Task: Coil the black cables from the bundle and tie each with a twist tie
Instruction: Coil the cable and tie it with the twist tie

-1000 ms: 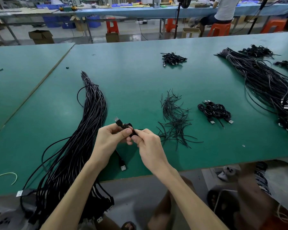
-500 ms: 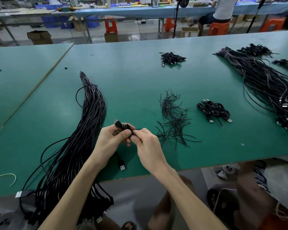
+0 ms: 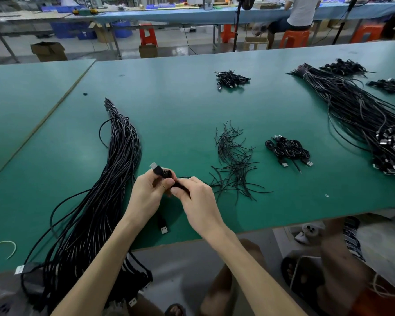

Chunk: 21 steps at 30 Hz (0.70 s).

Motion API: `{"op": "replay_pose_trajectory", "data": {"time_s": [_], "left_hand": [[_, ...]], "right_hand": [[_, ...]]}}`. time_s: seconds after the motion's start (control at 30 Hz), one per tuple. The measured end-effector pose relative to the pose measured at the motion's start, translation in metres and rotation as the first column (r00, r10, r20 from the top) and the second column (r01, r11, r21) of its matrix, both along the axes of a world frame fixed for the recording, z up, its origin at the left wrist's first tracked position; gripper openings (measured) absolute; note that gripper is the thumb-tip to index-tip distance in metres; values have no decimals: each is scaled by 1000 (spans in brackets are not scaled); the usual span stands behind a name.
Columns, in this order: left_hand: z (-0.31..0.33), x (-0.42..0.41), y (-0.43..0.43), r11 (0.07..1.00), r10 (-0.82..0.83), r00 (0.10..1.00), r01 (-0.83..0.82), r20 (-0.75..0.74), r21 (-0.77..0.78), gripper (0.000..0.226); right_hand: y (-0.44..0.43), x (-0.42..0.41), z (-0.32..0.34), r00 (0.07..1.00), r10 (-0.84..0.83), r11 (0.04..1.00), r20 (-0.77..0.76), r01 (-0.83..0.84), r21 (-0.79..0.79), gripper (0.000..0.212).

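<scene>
Coil [image 3: 166, 175] was gripped by your left hand [image 3: 146, 195] and right hand [image 3: 198, 201]. Two bundles [image 3: 119, 156] and one heap of ties [image 3: 235, 165] lay nearby.

Green table [image 3: 180, 106], cable bundle [image 3: 114, 169], twist ties [image 3: 235, 165], coiled cables [image 3: 287, 149]

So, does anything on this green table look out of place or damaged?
Nothing looks damaged. Two small strays: a pale curved strip lies alone near the front left edge of the green table, away from the pile of thin black twist ties, and one cable loops out of the long black cable bundle.
</scene>
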<state>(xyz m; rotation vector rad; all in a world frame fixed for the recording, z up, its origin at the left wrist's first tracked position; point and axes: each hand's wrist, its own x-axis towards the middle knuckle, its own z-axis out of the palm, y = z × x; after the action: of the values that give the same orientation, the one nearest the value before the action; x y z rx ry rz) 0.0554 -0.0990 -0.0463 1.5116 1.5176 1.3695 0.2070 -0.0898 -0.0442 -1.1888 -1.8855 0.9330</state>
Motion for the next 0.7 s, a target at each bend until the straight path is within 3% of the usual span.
{"op": "replay_pose_trajectory", "data": {"time_s": [0.27,0.4,0.57,0.63,0.7], "left_hand": [[3,0,1,996,92,989,-93,-113,-1,27],[3,-2,2,994,110,994,-110,-17,-16,28],[-1,-5,4,989,145,984,-143,102,-29,22],[-2,-5,5,989,145,984,-142,99,-36,23],[-2,-6,5,989,148,984,-145,99,-39,23]], "right_hand": [[-1,0,-1,1000,6,1000,-9,-6,17,26],[-1,2,0,996,8,1000,-94,-8,9,31],[6,6,10,956,-216,971,-197,231,58,20],[17,12,14,954,-276,956,-116,285,67,17],[30,20,16,937,-295,950,186,266,165,19]]}}
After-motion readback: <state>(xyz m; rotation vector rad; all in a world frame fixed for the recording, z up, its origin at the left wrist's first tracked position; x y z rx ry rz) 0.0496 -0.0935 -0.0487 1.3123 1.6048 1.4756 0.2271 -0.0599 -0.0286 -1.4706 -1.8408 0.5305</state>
